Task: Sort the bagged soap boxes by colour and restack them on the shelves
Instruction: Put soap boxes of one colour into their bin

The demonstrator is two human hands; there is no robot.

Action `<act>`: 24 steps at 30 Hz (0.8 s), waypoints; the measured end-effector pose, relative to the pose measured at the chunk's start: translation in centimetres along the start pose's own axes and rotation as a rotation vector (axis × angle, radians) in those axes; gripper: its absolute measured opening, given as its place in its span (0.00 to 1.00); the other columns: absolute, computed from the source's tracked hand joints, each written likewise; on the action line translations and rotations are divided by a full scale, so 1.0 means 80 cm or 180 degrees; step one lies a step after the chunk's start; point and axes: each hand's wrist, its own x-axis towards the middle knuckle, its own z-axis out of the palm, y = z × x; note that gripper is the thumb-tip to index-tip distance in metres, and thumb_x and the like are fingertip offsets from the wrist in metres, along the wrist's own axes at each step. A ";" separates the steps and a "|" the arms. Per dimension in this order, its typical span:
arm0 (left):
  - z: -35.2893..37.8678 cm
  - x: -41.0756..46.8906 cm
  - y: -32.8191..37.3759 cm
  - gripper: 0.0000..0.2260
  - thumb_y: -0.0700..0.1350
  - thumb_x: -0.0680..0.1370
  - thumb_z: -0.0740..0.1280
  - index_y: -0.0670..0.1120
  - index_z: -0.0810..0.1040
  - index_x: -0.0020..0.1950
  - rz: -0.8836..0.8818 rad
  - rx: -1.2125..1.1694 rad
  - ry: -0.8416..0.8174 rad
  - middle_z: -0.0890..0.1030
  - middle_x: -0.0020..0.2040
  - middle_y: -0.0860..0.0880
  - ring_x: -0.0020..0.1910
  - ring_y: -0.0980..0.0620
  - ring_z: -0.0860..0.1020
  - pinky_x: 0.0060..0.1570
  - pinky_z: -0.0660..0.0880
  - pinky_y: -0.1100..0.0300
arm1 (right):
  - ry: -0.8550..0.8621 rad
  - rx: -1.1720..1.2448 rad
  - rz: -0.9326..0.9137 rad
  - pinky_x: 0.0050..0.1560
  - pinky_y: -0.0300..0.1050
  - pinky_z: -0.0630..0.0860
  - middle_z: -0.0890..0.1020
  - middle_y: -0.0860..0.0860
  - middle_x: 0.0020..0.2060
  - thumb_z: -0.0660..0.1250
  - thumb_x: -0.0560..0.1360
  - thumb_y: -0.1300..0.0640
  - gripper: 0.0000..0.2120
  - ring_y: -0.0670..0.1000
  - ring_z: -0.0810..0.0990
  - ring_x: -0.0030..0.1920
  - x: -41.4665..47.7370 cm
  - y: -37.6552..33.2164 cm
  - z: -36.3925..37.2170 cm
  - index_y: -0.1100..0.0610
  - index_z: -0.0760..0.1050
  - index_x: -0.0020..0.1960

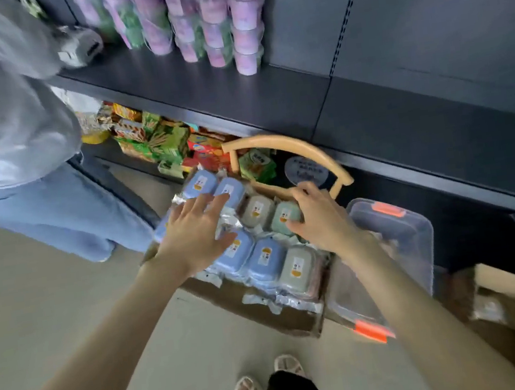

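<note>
A cardboard box (258, 309) on the floor holds several bagged soap boxes lying flat. Blue ones (266, 259) fill its left and middle, beige ones (297, 269) sit at the right and back, and a green one (283, 216) lies at the back right. My left hand (194, 232) reaches in with straight, spread fingers that rest on the blue boxes at the left. My right hand (317, 213) grips the green box, fingers curled over its far edge.
A dark shelf (270, 101) runs above, with stacked purple tubs (226, 19) at its back. Snack packets (160, 139) fill the lower shelf. A clear bin with orange clips (399, 235) stands right of the box. Another person (6, 136) stands at left. A tan curved handle (293, 151) arches behind.
</note>
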 end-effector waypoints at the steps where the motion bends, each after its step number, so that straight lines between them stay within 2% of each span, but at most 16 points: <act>1: 0.011 0.010 -0.013 0.31 0.57 0.77 0.64 0.51 0.57 0.76 -0.0011 -0.0050 -0.0117 0.64 0.73 0.46 0.71 0.43 0.63 0.68 0.59 0.47 | -0.0068 0.0042 0.0048 0.55 0.49 0.69 0.64 0.52 0.70 0.65 0.77 0.50 0.26 0.58 0.66 0.68 0.012 -0.003 0.014 0.54 0.62 0.72; 4: 0.046 0.044 -0.050 0.31 0.57 0.77 0.65 0.51 0.58 0.76 -0.0074 -0.0250 -0.0366 0.65 0.72 0.46 0.70 0.42 0.64 0.67 0.60 0.46 | -0.0324 0.0215 0.0264 0.65 0.53 0.67 0.61 0.53 0.74 0.64 0.78 0.50 0.28 0.57 0.62 0.72 0.050 -0.008 0.052 0.55 0.59 0.75; 7: 0.081 0.077 -0.083 0.30 0.56 0.77 0.65 0.51 0.58 0.76 -0.0265 -0.0444 -0.0587 0.66 0.71 0.47 0.69 0.42 0.66 0.66 0.60 0.48 | -0.0538 0.0398 0.0384 0.64 0.53 0.69 0.62 0.53 0.73 0.63 0.79 0.51 0.26 0.57 0.63 0.72 0.089 -0.010 0.092 0.55 0.60 0.74; 12: 0.142 0.114 -0.132 0.30 0.56 0.77 0.65 0.51 0.58 0.76 -0.0793 -0.0807 -0.1033 0.64 0.73 0.47 0.71 0.43 0.64 0.66 0.61 0.49 | -0.0798 0.0916 0.0808 0.65 0.48 0.67 0.67 0.54 0.70 0.65 0.78 0.50 0.27 0.55 0.68 0.69 0.128 -0.008 0.163 0.56 0.62 0.74; 17: 0.188 0.134 -0.178 0.30 0.55 0.76 0.68 0.48 0.61 0.74 -0.1191 -0.1019 -0.1156 0.66 0.71 0.45 0.68 0.42 0.66 0.63 0.65 0.48 | -0.1034 0.1480 0.1290 0.64 0.45 0.65 0.70 0.56 0.68 0.68 0.77 0.51 0.28 0.55 0.70 0.67 0.157 -0.019 0.227 0.59 0.65 0.72; 19: 0.203 0.138 -0.193 0.32 0.54 0.75 0.69 0.46 0.61 0.75 -0.1342 -0.1131 -0.1192 0.65 0.71 0.44 0.68 0.40 0.66 0.62 0.66 0.46 | -0.1044 0.1721 0.1515 0.65 0.43 0.63 0.70 0.56 0.69 0.68 0.77 0.51 0.29 0.54 0.68 0.69 0.166 -0.028 0.248 0.60 0.64 0.72; 24: 0.233 0.149 -0.224 0.34 0.54 0.74 0.70 0.44 0.60 0.74 -0.1521 -0.1497 -0.1325 0.65 0.70 0.42 0.67 0.40 0.66 0.62 0.67 0.46 | -0.0940 0.2187 0.2047 0.67 0.50 0.66 0.68 0.57 0.69 0.69 0.76 0.52 0.30 0.56 0.69 0.68 0.175 -0.054 0.299 0.60 0.63 0.73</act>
